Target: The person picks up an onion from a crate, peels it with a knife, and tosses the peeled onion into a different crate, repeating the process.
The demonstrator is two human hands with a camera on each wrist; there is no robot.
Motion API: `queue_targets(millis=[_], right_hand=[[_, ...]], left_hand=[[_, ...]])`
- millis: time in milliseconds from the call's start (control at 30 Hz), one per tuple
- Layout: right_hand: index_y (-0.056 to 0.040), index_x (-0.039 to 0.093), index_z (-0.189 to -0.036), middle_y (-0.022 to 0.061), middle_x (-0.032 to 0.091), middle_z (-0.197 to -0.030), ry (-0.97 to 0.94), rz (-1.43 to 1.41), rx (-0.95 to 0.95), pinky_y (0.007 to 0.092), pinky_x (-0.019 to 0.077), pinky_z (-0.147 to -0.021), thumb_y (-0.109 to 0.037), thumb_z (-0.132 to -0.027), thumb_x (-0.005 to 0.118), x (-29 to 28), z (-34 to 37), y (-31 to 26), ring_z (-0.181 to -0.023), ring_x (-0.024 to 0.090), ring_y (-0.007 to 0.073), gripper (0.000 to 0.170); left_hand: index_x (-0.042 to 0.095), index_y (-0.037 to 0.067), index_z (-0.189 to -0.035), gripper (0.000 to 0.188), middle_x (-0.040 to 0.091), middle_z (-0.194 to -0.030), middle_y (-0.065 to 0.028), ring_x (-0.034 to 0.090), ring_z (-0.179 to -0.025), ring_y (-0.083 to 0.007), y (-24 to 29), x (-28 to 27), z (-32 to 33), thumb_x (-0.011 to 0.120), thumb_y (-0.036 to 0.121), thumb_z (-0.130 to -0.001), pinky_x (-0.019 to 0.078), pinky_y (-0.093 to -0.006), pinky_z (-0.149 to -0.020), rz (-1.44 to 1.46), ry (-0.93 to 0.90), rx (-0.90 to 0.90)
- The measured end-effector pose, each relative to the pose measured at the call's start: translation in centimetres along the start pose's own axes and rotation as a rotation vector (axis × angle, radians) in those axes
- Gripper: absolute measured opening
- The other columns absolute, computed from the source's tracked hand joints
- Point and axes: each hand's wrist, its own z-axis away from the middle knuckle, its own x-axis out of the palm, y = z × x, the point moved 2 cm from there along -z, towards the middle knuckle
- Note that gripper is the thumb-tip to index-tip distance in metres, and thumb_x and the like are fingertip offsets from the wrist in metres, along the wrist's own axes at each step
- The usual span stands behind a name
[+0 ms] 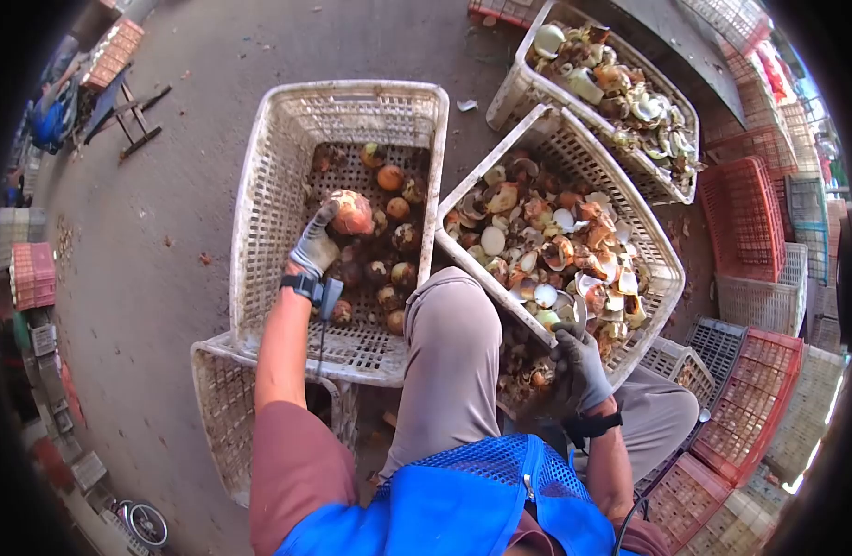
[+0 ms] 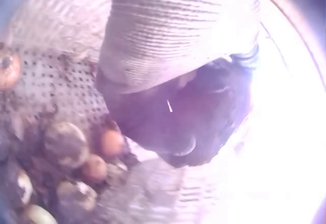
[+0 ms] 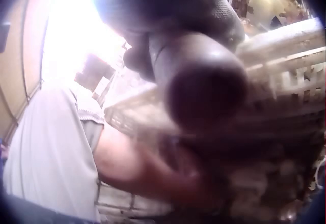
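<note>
My gloved left hand (image 1: 315, 243) grips a large brown-skinned onion (image 1: 352, 212) above a white plastic crate (image 1: 350, 90) with several whole onions on its slotted floor. In the left wrist view, the gloved fingers (image 2: 168, 35) wrap the onion (image 2: 178, 117), which shows dark against glare. My gloved right hand (image 1: 582, 371) holds a knife, its blade (image 1: 580, 313) pointing up over the near rim of a second crate (image 1: 650, 235). Onion skins and cut pieces (image 1: 560, 222) fill that crate. The right wrist view shows the round butt of the knife handle (image 3: 204, 89) below the fingers.
Another white crate (image 1: 508, 102) of peelings stands at the back right. Red crates (image 1: 743, 218) and other stacked crates line the right side. My knee (image 1: 456, 324) is between the two nearer crates. An overturned-looking crate (image 1: 224, 417) supports the onion crate from below.
</note>
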Motion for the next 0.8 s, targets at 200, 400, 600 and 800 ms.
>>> queue_targets(millis=[200,400,600,800], right_hand=[[-0.0117,0.055,-0.119,-0.0003,0.056,-0.069,-0.078,-0.55,-0.216,0.0238,0.0424,-0.04,-0.015,-0.089,0.063,-0.1,4.9,-3.0,-0.049,0.051,0.0096,0.031],[-0.0098,0.054,-0.124,-0.003,0.049,-0.065,-0.187,-0.299,-0.408,0.021,0.0369,-0.04,-0.009,-0.088,0.062,0.8,8.1,0.0,-0.046,0.044,0.0063,0.037],[-0.0086,0.059,-0.118,0.0004,0.055,-0.06,-0.275,-0.39,-0.581,0.0217,0.0385,-0.038,-0.028,-0.097,0.056,1.5,10.2,-3.1,-0.043,0.051,0.0098,0.029],[-0.0141,0.057,-0.095,0.0013,0.056,-0.061,-0.418,-0.766,-0.413,0.0237,0.0394,-0.035,-0.043,-0.096,0.052,-0.7,10.7,0.6,-0.041,0.051,0.012,0.029]], left_hand=[[0.045,0.006,-0.132,0.083,0.057,-0.12,-0.0097,0.058,-0.107,-0.0213,1.7,16.3,7.7,0.082,0.047,-0.07,0.05,-0.0359,-0.091,-0.023,-0.413,0.109],[0.05,0.002,-0.124,0.063,0.062,-0.107,-0.0085,0.061,-0.098,-0.0178,0.2,26.5,10.9,0.082,0.024,-0.074,0.0521,-0.0326,-0.086,-0.513,-0.5,0.128],[0.052,0.001,-0.119,0.065,0.062,-0.108,-0.0114,0.06,-0.101,-0.0173,-5.3,36.2,15.2,0.086,0.022,-0.067,0.0486,-0.0303,-0.089,-1.296,-0.566,0.37],[0.05,0.002,-0.123,0.07,0.061,-0.111,-0.0087,0.057,-0.102,-0.0138,-11.2,37.0,17.9,0.088,0.022,-0.067,0.0466,-0.03,-0.093,-1.222,-0.326,0.598]])
